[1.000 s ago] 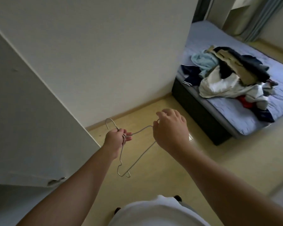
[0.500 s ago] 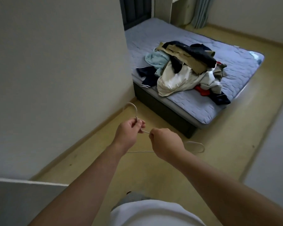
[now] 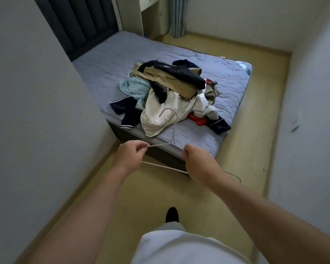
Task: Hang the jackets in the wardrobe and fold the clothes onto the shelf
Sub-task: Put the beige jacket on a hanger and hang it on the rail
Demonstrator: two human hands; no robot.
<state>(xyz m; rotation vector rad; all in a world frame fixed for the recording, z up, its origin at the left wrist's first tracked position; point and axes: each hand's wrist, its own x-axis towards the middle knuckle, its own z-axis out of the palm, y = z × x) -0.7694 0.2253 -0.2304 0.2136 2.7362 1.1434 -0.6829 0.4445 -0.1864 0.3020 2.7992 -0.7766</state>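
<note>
I hold a thin wire hanger level in front of me, just short of the bed's near corner. My left hand pinches its left shoulder and my right hand grips its right shoulder. The hook rises between the hands and points toward the clothes. A pile of clothes lies on the bed: a black and tan jacket on top, a cream garment, a light blue one, navy pieces and something red. The wardrobe is out of view.
A white wall runs close along my left. Another wall closes the right side. Yellow floor lies between me and the bed. A dark headboard, a desk and a curtain stand at the far end.
My view has swung from the wardrobe side toward the bed, and I am closer to it. My hands have moved apart along the hanger, which now lies level with its hook pointing forward.
</note>
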